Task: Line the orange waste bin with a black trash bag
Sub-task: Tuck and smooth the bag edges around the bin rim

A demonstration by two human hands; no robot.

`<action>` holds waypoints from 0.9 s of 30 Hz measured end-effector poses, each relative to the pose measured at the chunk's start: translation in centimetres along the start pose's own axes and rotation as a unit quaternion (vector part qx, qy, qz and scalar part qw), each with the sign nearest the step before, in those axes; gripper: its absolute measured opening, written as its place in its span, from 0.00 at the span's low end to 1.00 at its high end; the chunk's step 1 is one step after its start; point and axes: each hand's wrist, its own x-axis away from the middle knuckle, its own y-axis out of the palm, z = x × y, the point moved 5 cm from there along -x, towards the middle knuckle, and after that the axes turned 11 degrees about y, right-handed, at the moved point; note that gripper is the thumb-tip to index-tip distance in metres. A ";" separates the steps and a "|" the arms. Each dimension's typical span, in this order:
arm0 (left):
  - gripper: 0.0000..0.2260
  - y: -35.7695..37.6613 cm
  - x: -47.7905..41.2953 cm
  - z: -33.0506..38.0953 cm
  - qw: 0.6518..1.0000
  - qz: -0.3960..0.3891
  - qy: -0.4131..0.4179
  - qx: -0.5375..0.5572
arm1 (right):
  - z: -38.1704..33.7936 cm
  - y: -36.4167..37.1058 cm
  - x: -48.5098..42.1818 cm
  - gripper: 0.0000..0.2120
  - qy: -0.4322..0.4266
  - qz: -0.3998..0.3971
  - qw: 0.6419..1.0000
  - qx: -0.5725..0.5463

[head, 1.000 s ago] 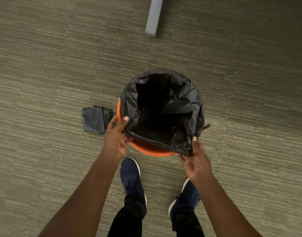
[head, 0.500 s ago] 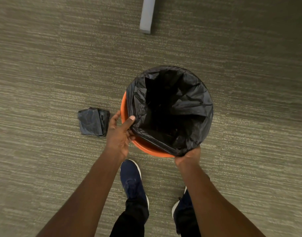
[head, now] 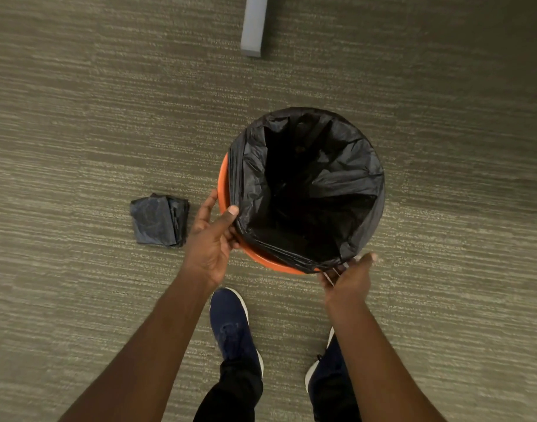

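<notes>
Most of the bin [head: 227, 190] rim is now covered by the bag [head: 310, 184], pulled further over by the pinching left hand [head: 211, 239] and right hand [head: 349, 277], fingers hidden; only the near edge is left.

Upright orange bin [head: 223, 190] on carpet, crinkled black bag [head: 346, 178] draped over its far and right rim

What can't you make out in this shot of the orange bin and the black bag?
- Head view: the round orange plastic waste bin's wall and base, hidden by its own rim and the crinkled black plastic trash bag.
- The bag's bottom, lost in darkness.
- The right hand's fingertips, motion-blurred, so its grip is unclear.
- The grey bar, cut off by the top edge.
</notes>
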 end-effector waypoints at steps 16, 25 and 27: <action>0.22 -0.3 -0.1 -0.9 0.998 0.036 -0.004 0.046 | 3.7 1.1 3.8 0.21 -0.061 -0.311 0.894 0.317; 0.24 -0.5 0.4 -0.4 0.998 0.053 0.019 0.001 | 2.5 0.3 2.5 0.22 0.010 -0.348 0.849 0.398; 0.26 -0.4 0.6 -0.1 0.995 0.078 0.033 -0.054 | 2.8 0.2 2.6 0.21 0.015 -0.347 0.848 0.400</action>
